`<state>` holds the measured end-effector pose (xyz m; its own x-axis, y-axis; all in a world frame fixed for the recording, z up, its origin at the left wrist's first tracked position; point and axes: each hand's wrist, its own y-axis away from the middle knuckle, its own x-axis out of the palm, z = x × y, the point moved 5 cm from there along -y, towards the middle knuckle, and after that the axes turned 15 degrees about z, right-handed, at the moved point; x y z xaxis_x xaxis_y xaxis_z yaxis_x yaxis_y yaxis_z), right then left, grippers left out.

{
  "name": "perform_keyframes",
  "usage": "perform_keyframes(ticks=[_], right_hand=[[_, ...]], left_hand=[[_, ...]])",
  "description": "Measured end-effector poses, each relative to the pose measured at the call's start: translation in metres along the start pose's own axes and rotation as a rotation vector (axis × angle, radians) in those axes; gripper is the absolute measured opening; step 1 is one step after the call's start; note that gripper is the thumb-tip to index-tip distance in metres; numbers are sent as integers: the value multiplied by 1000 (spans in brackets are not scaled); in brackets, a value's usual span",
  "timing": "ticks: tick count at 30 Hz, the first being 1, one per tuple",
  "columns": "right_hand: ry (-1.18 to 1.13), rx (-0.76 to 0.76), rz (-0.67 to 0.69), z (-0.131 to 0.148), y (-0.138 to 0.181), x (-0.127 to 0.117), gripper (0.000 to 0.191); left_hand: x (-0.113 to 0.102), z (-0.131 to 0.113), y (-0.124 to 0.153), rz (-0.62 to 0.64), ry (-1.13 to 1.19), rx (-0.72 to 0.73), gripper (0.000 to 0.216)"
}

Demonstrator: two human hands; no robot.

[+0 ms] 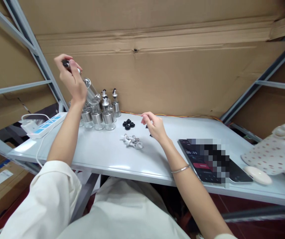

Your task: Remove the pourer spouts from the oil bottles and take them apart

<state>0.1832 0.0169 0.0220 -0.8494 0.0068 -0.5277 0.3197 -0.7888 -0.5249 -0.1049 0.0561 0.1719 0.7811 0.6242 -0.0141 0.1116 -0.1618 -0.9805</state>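
Observation:
My left hand (71,78), raised over the left side of the table, is closed around the top of a glass-and-metal oil dispenser bottle (92,93). Its black spout end pokes out between the fingers, and the tilted body slants down to the right. Over the middle of the table hovers my right hand (156,126), its fingers loosely bent and slightly apart with nothing visible in them. Small black parts lie partly hidden behind it. Nearby are a cluster of black caps (128,124) and a heap of silver-and-clear pourer pieces (132,142).
Several open glass bottles with metal sleeves (97,119) stand at the back left, with finished-looking spouted bottles (115,104) beside them. A white power strip (48,126) is at the left edge. To the right lie a tablet (199,166), a pale oval object (258,175) and a dotted bag (274,152).

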Motion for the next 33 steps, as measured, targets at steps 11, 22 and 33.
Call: perform_keyframes(ticks=[11, 22, 33], right_hand=[[56, 1, 14, -3, 0, 2, 38], [86, -17, 7, 0, 0, 1, 39], [82, -6, 25, -3, 0, 2, 41]], left_hand=[[-8, 18, 65, 401, -115, -314, 24], [2, 84, 120, 379, -288, -427, 30], [-2, 107, 84, 198, -236, -483, 19]])
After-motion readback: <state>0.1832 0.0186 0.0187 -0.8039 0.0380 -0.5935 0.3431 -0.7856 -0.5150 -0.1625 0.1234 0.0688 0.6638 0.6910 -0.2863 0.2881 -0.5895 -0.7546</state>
